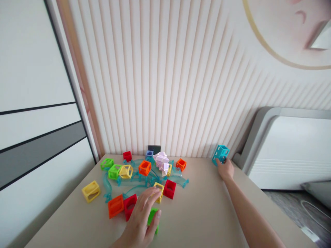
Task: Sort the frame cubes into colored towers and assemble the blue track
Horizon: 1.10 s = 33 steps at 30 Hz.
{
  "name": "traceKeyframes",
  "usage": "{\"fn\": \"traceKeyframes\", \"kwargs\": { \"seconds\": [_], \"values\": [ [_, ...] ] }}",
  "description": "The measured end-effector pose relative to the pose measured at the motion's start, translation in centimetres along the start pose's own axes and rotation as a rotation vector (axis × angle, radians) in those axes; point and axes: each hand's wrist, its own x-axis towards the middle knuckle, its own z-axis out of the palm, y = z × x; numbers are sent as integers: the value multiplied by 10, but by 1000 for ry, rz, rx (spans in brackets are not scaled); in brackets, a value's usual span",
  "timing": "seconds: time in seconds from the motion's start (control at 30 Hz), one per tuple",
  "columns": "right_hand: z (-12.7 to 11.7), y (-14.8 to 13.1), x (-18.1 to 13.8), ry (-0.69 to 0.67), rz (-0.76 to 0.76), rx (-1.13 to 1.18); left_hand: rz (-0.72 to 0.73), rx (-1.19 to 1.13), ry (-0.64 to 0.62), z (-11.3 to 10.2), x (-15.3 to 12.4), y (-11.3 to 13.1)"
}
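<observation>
Teal plastic cube (220,154) sits clamped in the fingertips of the right hand (225,169) at the table's (201,213) far right corner, by the ribbed wall. Near the front edge, the left hand (141,220) lies open, fingers spread, over a green cube (153,216), beside a red cube (129,205), an orange cube (115,205) and clear blue track pieces (134,182).

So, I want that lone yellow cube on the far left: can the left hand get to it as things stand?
Probably yes. The left hand lies open over a green block, and only the low orange cube sits between it and the yellow cube, which stands apart, uncovered.
</observation>
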Motion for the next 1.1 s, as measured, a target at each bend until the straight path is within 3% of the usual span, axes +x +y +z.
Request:
{"fn": "traceKeyframes", "kwargs": {
  "seconds": [0.33, 0.53, 0.73, 0.87, 1.0, 1.1],
  "values": [
    [31, 2, 13, 28, -32, -12, -82, -127, 52, 14, -8, 4],
    [32, 1, 11, 38, -56, -7, -77, -120, 22, 16, -6, 3],
    [23, -3, -11, 84, -44, -5, -49, -97, -41, 11, -4, 2],
    [14, -11, -36, 103, -128, 38, 98, 3, -129, -6, 5, -1],
    [8, -24, -76, 93, -345, 203, 513, 205, -260, -31, 22, -8],
    [5, -36, -117, 59, -518, 343, 679, 258, -141, -43, 31, -15]
  ]
}}
